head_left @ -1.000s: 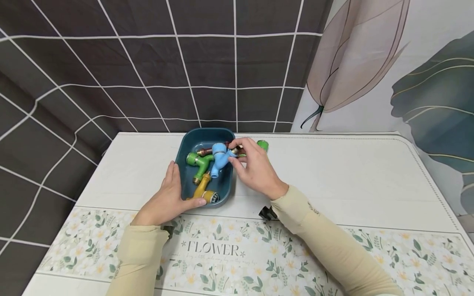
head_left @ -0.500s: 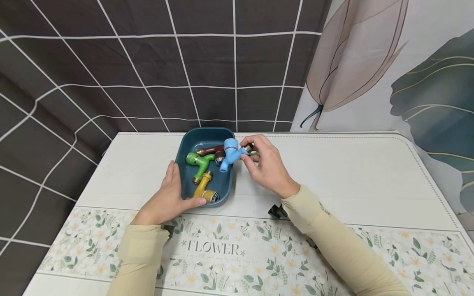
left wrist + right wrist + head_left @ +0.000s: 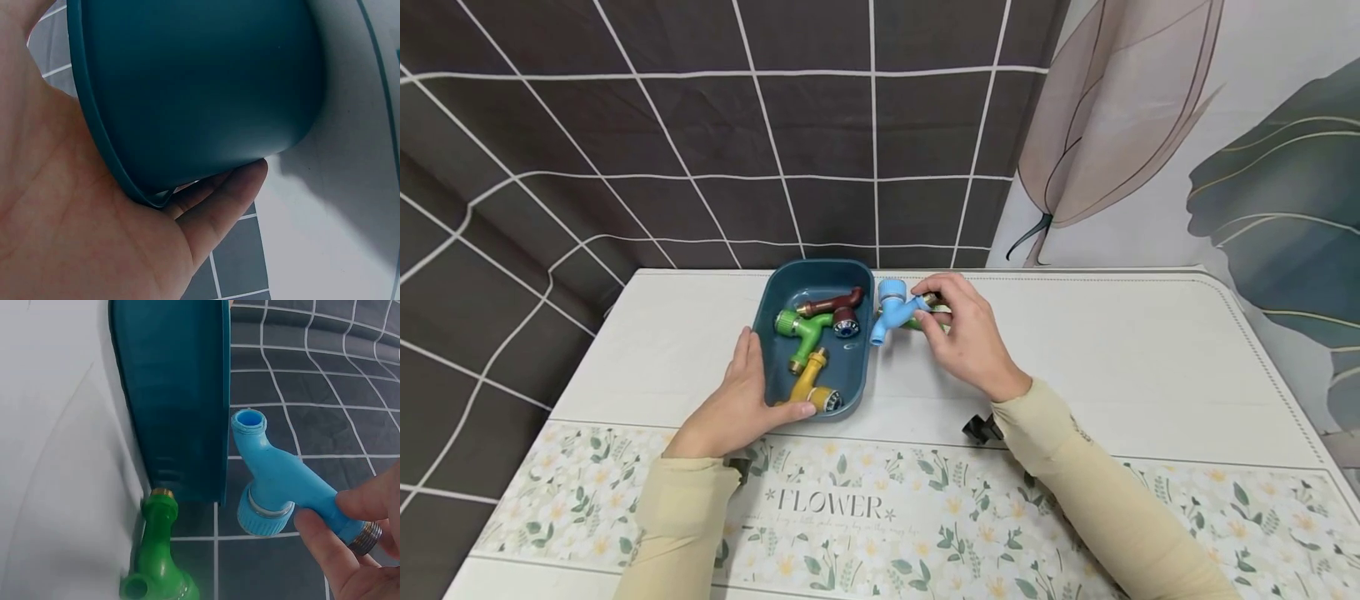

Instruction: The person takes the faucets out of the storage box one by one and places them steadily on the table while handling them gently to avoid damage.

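My right hand (image 3: pixel 973 333) pinches a light blue tap (image 3: pixel 897 313) by its threaded inlet end, just right of the dark teal bin (image 3: pixel 859 383). In the right wrist view, the tap's spout points up and its ribbed knob hangs below. My left hand (image 3: pixel 741 400) rests against the bin's near left corner, fingers straight along the outer wall and thumb at the front rim. Inside the bin lie a brown tap (image 3: pixel 831 305), a green tap (image 3: pixel 808 333) and a yellow tap (image 3: pixel 808 379). The left thumb partly covers the yellow one.
A second green tap (image 3: pixel 159 547) lies on the white tabletop (image 3: pixel 1120 367) right of the bin, mostly hidden behind my right hand in the head view. A dark grid-patterned cloth (image 3: pixel 820 133) hangs behind the table. A flowered strip (image 3: pixel 925 517) crosses the table's front.
My right hand has carried the light blue tap rightward from over the bin to beyond its right rim, uncovering the brown tap. The left hand has stayed at the bin.
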A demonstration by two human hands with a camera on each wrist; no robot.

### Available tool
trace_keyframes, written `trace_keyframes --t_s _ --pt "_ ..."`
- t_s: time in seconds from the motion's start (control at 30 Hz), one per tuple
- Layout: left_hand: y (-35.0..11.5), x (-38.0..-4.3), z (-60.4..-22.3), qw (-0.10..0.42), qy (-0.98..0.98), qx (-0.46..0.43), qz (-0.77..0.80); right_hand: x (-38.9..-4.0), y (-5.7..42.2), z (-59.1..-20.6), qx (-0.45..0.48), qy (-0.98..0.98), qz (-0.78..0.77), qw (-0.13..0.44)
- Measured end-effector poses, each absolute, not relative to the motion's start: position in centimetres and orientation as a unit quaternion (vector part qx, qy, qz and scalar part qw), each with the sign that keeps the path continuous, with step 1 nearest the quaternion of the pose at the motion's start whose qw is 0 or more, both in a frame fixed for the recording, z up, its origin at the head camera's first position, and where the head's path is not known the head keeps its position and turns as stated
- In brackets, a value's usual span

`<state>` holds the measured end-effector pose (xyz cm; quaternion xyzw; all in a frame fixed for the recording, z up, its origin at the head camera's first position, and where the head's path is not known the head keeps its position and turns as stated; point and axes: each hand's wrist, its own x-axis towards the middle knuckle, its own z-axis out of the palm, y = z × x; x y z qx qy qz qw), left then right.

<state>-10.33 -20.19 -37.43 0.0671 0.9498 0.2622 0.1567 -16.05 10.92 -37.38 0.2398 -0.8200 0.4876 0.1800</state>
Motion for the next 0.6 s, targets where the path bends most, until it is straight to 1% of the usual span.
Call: trace_keyframes --t_s 0.6 --pt "-20.3 -10.3 -37.6 0.155 0.949 0.068 0.266 -16.4 13.6 -37.7 0.212 -0.832 0.473 0.198"
